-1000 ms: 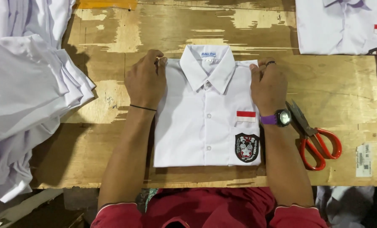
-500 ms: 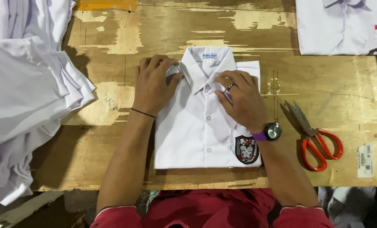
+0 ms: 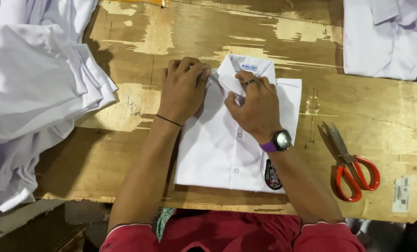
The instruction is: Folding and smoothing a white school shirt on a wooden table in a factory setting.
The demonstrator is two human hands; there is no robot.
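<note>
You are pinching the collar (image 3: 239, 79) of a folded white shirt (image 3: 218, 149) near the desk's (image 3: 124, 98) far edge: right hand (image 3: 255, 109) fingers grasping it, left hand (image 3: 184, 91) pressing flat, unclenched.

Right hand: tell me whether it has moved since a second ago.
Yes. The right hand has slid left, away from the red scissors, from the folded shirt's right edge onto its collar.
</note>
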